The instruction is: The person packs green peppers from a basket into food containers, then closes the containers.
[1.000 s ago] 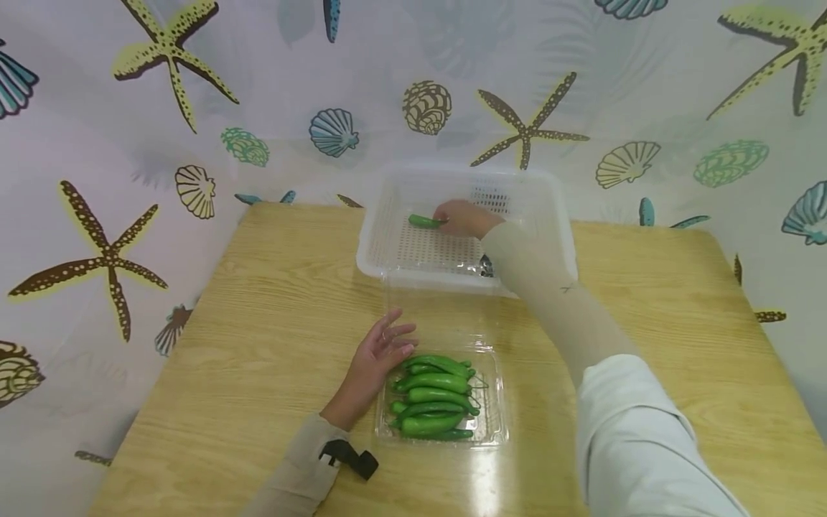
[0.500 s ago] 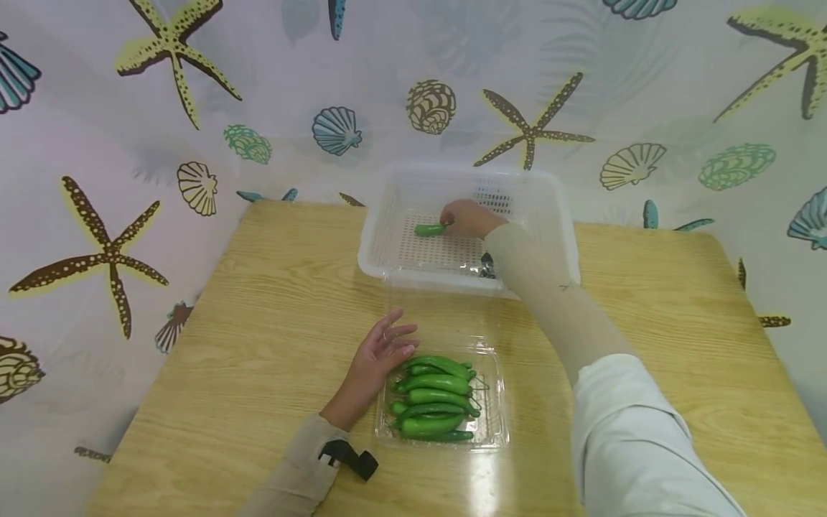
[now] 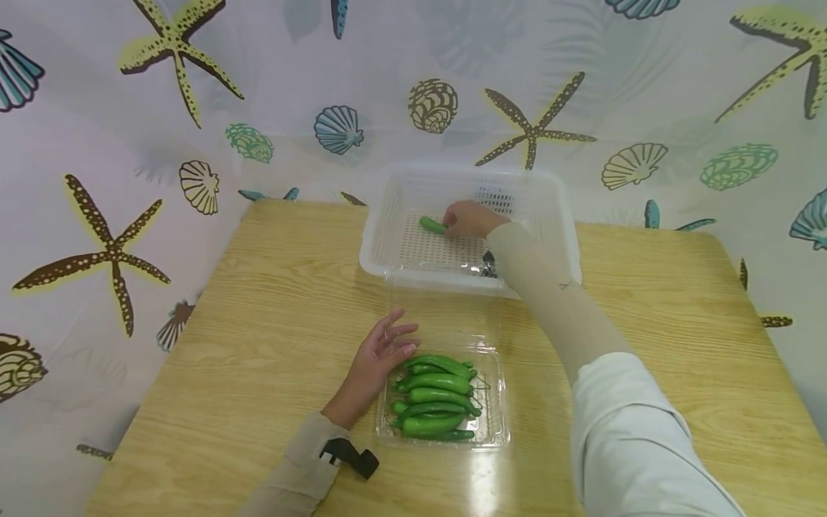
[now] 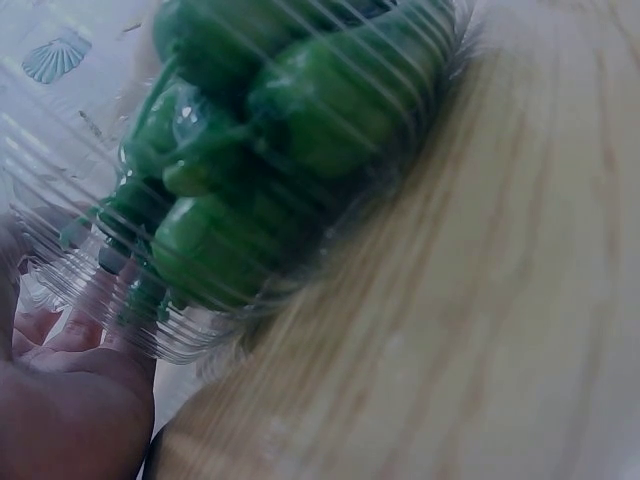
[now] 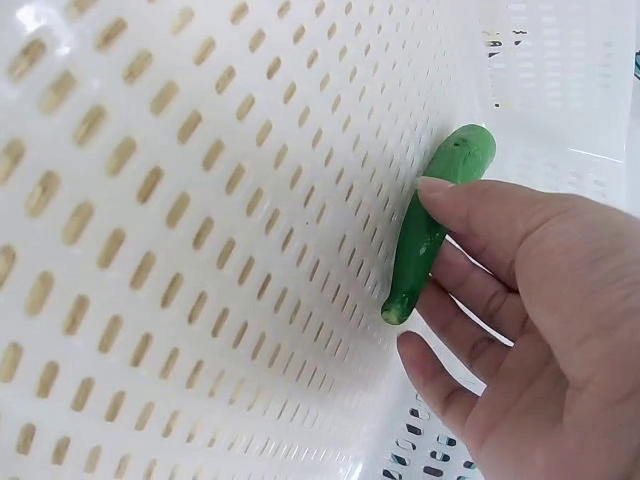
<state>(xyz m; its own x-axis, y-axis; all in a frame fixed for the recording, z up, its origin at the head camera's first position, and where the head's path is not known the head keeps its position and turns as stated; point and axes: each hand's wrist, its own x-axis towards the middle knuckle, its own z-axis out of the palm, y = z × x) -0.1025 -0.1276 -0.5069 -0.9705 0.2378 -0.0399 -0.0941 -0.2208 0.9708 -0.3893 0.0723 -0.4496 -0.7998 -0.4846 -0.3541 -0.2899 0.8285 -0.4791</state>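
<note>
Inside a white perforated plastic basket (image 3: 370,251), my right hand (image 3: 472,220) pinches one green pepper (image 5: 432,235) between thumb and fingers. The right wrist view shows this pepper tilted close over the basket's holes, its stem end toward the lower left. My left hand (image 3: 376,365) lies at the left side of a clear plastic clamshell box (image 3: 496,420), fingers loosely spread and thumb at its upper left corner. Several long green peppers (image 3: 439,397) lie side by side in the box. The left wrist view shows them through its ribbed clear wall.
The box's clear lid (image 3: 446,305) stands open toward the basket, overlapping its near rim in the head view. A wooden table (image 3: 271,287) carries everything. Behind it hangs a curtain (image 3: 388,57) printed with shells and starfish. A black strap (image 3: 349,458) circles the left wrist.
The right hand has shifted slightly right within the basket, and the pepper in it has swung to a different angle. The left hand and the peppers in the box stay put.
</note>
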